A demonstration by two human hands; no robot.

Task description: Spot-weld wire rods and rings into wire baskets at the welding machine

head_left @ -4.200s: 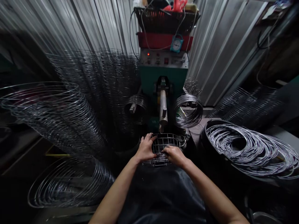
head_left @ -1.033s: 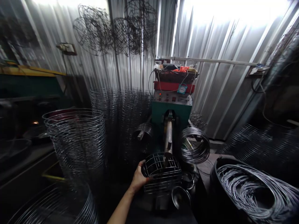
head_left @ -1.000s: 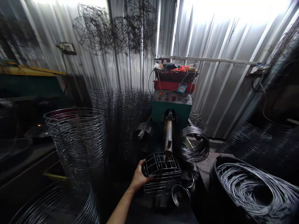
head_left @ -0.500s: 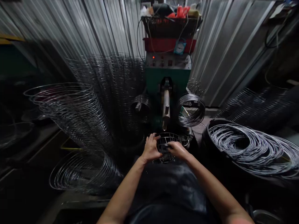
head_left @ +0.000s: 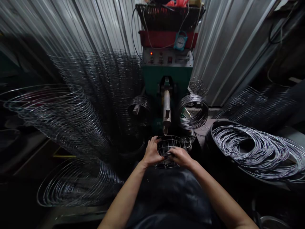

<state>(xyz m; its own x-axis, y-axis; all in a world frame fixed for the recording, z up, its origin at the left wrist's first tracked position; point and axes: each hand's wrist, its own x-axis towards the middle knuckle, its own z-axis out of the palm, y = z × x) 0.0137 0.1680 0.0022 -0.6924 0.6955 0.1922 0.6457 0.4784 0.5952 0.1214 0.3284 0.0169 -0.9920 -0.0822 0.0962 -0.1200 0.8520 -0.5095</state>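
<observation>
A round wire-mesh basket sits right under the electrode tip of a spot welder. My left hand is wrapped round its left side, thumb reaching across the near part and fingers along the rim. At the near right of the mesh, my right hand has its fingers closed in a pinch on the wirework. Its fingertips look dark, and exactly which wire they grip is hard to see. Both hands touch the basket, whose lower part is lost in shadow.
Tall stacks of wire rings rise on the left. A black tub heaped with wire hoops stands at right. Wire coils hang beside the welder arm. A blue clock hangs above the control panel.
The view has shifted slightly, so the welder and stacks sit further left. My right hand's fingertips have come a little nearer to my left thumb over the basket.
</observation>
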